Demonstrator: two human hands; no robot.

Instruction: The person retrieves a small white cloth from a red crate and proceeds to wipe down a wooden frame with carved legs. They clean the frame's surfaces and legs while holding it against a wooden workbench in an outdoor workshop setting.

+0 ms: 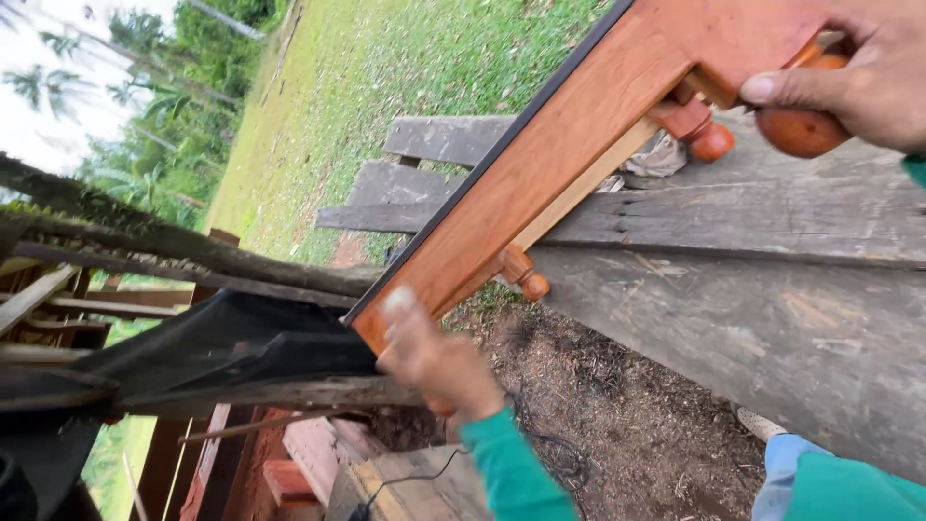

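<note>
As we carried the varnished wooden frame (579,145), its long axis ran between our hands: left hand (434,362) closed on the near end, right hand (858,77) gripping a turned knob (801,125) at the far end.

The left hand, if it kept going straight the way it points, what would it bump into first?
The left hand already grips the lower end of the reddish wooden frame, pointing up and left. Beyond that corner, probably the dark sheet over old poles, though depth is unclear and the hand is blurred.
</note>
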